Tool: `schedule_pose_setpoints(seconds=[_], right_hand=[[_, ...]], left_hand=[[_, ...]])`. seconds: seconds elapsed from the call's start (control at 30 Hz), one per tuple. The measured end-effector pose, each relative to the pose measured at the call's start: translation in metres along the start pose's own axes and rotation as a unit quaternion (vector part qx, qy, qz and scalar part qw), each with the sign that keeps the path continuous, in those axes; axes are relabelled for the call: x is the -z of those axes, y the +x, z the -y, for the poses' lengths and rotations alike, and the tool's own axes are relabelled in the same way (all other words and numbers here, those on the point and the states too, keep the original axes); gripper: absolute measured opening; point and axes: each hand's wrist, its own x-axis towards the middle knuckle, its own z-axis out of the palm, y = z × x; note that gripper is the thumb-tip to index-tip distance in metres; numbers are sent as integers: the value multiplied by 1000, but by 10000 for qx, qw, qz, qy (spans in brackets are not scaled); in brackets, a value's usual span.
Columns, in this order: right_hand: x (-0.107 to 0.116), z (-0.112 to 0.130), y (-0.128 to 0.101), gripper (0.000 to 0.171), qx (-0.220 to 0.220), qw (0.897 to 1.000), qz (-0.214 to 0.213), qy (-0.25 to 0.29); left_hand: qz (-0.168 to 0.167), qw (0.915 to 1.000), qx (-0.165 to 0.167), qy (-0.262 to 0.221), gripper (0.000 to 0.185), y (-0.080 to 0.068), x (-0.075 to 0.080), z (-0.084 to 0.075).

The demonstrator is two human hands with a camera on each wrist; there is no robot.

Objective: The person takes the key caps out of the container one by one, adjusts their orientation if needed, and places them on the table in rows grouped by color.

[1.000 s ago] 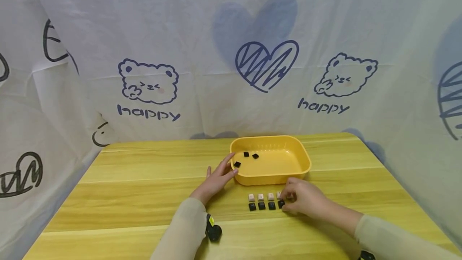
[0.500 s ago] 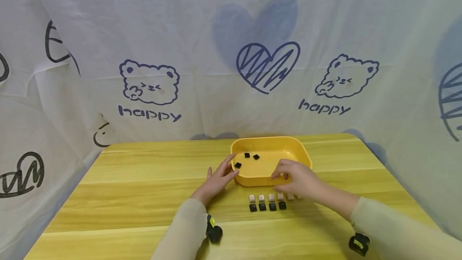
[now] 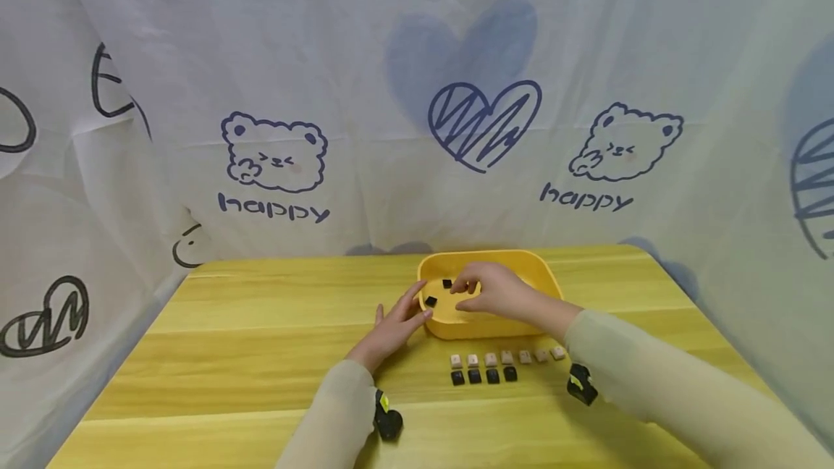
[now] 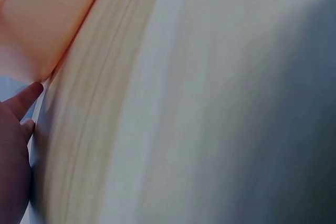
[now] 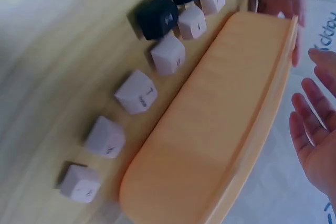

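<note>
A yellow plastic tray [image 3: 449,330] stands at the back of the table. My left hand [image 3: 391,329] touches its left end with fingers spread. Over the tray is my right hand [image 3: 500,292], fingers bent and apart, with nothing visible between them in the right wrist view. Inside the tray, one black keycap [image 3: 447,284] lies near those fingertips and another black keycap [image 3: 431,302] near the left end; whatever is under the right hand is hidden. In front of the tray runs a row of white keycaps [image 3: 491,360], with a shorter row of black keycaps [image 3: 493,376] below.
The wood-grain table [image 3: 260,368] extends to both sides of the tray. Behind it hangs a pale printed cloth [image 3: 378,187] with hearts and bears. Each wrist carries a black camera, such as the left wrist camera [image 3: 389,425].
From the right end of the black row, my right hand has moved up and left to above the tray. More white keycaps at the right now show. My left hand has stayed at the tray.
</note>
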Motion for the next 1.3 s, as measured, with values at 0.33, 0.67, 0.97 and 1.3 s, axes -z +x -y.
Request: schedule_pose_setpoints(seconds=[0.33,0.67,0.97,1.3], right_hand=[[-12,-8,39,24,429,9955,808,-247],[-36,-15,68,34,405,9882,1314,-678],[-43,-19,68,33,335,9881,1375,-600],[-47,-24,68,26,523,9820,1579,-895]], left_hand=[[5,9999,-13,120,63,-2,1,-3],[-33,9999,-63,133,65,-3,3,-1],[8,9999,-111,79,63,-4,0,-3],[-52,9998,-147,101,62,-1,0,2]])
